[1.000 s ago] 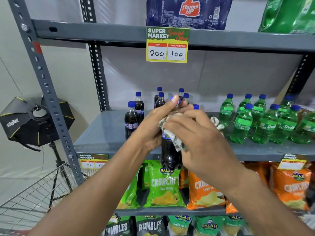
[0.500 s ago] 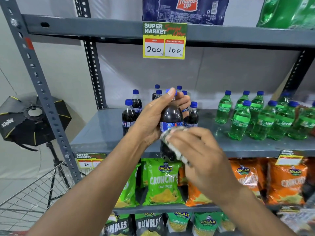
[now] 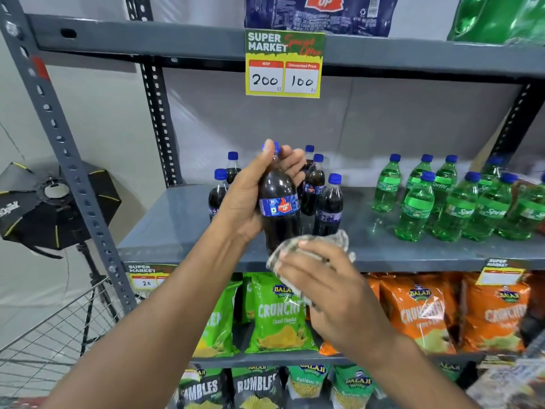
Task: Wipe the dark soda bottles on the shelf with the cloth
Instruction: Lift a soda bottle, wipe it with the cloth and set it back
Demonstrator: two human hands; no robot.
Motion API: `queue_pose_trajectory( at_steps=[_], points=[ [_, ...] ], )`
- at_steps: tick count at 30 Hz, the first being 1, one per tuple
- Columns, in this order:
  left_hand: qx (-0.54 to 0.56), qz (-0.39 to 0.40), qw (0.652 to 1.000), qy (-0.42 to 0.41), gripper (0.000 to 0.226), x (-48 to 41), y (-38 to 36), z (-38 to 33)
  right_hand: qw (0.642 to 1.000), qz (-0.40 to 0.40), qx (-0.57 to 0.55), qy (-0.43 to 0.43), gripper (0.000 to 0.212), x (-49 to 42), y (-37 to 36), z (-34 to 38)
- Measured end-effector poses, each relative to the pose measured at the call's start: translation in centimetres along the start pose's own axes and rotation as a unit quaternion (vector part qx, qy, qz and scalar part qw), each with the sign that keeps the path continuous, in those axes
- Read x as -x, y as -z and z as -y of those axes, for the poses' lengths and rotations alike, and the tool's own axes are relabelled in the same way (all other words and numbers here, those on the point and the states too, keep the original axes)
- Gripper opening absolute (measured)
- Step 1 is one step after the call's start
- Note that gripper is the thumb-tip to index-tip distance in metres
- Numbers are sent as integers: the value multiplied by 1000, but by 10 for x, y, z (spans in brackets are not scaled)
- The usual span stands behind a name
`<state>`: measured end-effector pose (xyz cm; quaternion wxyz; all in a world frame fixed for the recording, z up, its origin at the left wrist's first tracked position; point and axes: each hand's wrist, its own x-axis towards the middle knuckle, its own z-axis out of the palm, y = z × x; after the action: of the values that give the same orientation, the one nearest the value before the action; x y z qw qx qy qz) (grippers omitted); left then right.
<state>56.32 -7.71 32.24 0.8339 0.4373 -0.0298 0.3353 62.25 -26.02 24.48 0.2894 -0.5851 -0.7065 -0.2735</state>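
Observation:
My left hand [image 3: 250, 199] grips a dark soda bottle [image 3: 278, 208] with a blue cap and blue label, held upright in front of the grey shelf [image 3: 383, 249]. My right hand [image 3: 333, 287] presses a patterned grey cloth [image 3: 309, 249] against the bottle's base, which the cloth hides. Several more dark soda bottles [image 3: 328, 208] with blue caps stand on the shelf behind, partly hidden by my left hand.
Green Sprite bottles [image 3: 418, 208] crowd the shelf's right half. A yellow price tag [image 3: 284, 64] hangs from the upper shelf. Green and orange snack bags [image 3: 277, 317] fill the shelves below. A wire cart [image 3: 44, 335] and a studio light [image 3: 53, 202] stand at left.
My right hand slid the cloth down the bottle from its shoulder to its base, uncovering the label. My left hand kept its hold near the top.

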Motion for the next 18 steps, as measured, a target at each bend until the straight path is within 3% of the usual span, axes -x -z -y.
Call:
queue_pose_trajectory(
  at_steps=[3, 7, 11, 18],
  points=[
    [-22, 17, 1000, 3, 29, 1, 0, 2, 1000, -3, -21, -7, 59, 10, -3, -2],
    [-47, 17, 999, 15, 26, -1, -9, 11, 995, -78, -21, -50, 57, -24, 9, -8],
    [-44, 11, 997, 56, 26, 0, -16, 22, 986, -124, 71, -82, 40, -61, 22, -7],
    [-53, -34, 997, 51, 21, 5, -13, 23, 974, 72, 214, -25, 37, -42, 21, 25]
  ],
)
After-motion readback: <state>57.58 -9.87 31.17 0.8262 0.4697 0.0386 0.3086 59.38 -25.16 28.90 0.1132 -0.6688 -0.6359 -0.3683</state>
